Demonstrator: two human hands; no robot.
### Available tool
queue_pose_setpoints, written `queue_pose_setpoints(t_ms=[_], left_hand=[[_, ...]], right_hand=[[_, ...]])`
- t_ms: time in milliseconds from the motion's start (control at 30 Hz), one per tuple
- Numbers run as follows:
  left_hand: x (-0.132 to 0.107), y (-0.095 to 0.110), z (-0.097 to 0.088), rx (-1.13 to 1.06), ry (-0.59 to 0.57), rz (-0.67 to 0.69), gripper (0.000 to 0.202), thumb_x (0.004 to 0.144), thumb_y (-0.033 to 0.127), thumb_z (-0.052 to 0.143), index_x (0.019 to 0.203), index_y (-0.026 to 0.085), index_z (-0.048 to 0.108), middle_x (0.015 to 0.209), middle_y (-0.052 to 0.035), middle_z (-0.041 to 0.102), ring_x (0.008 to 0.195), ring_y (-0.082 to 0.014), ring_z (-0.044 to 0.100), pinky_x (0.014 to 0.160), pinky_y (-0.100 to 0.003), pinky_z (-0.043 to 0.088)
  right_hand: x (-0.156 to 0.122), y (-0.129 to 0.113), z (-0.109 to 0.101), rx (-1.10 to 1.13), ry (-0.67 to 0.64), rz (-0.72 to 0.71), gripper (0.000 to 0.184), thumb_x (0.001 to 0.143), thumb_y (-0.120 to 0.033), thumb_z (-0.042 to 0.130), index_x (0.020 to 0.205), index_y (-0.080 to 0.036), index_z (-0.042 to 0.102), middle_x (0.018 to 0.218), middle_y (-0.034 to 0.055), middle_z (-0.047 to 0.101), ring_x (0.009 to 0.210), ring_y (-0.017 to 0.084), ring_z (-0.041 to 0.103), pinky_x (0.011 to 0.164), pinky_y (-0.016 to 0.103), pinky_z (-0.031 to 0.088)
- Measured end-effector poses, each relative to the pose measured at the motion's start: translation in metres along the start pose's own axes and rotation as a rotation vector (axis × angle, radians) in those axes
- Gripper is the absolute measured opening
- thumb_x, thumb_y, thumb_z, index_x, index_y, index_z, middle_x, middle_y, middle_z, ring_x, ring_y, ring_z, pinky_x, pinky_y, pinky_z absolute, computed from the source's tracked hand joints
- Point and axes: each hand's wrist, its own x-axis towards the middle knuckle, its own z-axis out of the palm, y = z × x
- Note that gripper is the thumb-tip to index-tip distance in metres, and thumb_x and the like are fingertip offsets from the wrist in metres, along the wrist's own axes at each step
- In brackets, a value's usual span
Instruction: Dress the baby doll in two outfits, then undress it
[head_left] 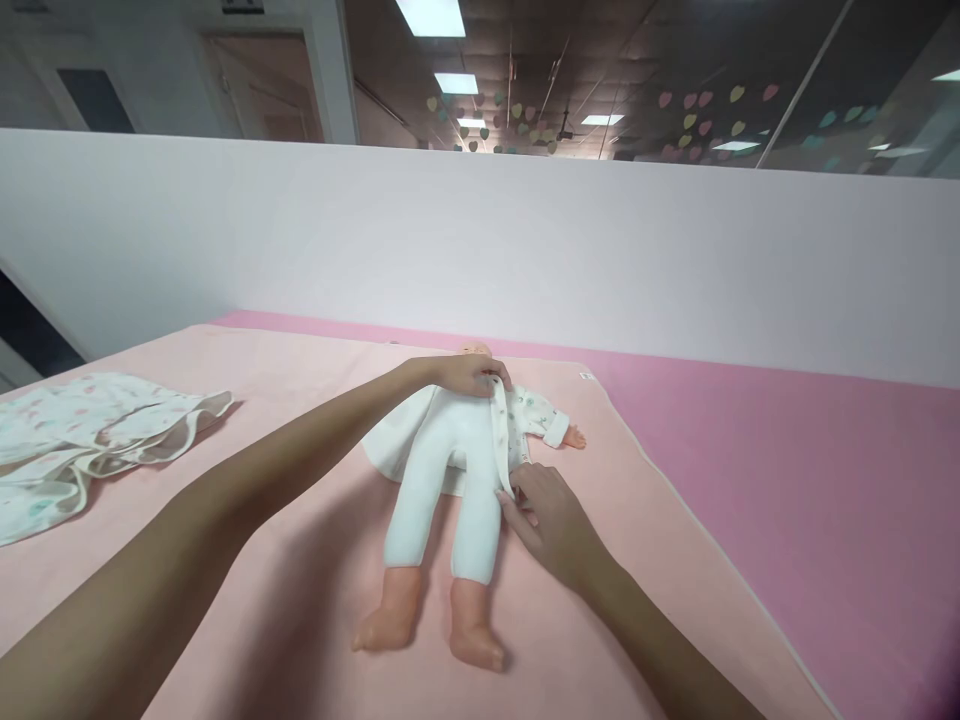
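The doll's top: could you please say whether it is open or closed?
The top is open: its front edges are apart, with the doll's white body showing between.

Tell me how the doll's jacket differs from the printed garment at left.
The jacket is on the baby doll, its front edge between left hand and right hand; the printed garment lies apart, untouched. The printed garment runs off the picture; the jacket does not. Both are pale, patterned.
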Motion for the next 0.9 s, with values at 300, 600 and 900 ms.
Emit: queue_pose_setpoints(t_ms=[300,600,900], left_hand=[[0.037,-0.001,0.023,-0.039,0.254,0.012,0.037,0.095,0.042,0.062,0.122,0.018,0.07,0.122,-0.0096,0.075,0.104,-0.0221,0.068,0.096,-0.035,0.052],[0.095,-0.005,0.052,0.217,0.177,-0.005,0.029,0.099,0.031,0.056,0.125,0.022,0.065,0.131,-0.0094,0.07,0.118,-0.0251,0.063,0.103,-0.04,0.046],[0.035,0.056,0.056,0.358,0.463,-0.024,0.024,0.103,0.033,0.054,0.116,0.019,0.068,0.126,-0.0137,0.068,0.117,-0.0302,0.06,0.104,-0.046,0.044]], right_hand=[[-0.003,0.015,-0.013,-0.079,0.234,0.157,0.029,0.105,-0.028,0.047,0.076,-0.025,0.042,0.07,0.0011,0.054,0.074,0.021,0.052,0.075,0.034,0.042],[-0.019,0.072,-0.04,-0.285,0.106,0.638,0.04,0.092,-0.033,0.056,0.065,-0.025,0.029,0.053,-0.0039,0.035,0.053,0.017,0.037,0.057,0.031,0.024],[-0.013,0.058,-0.031,-0.241,0.154,0.202,0.013,0.102,-0.034,0.053,0.103,-0.022,0.057,0.106,0.0098,0.068,0.098,0.028,0.061,0.088,0.04,0.043]])
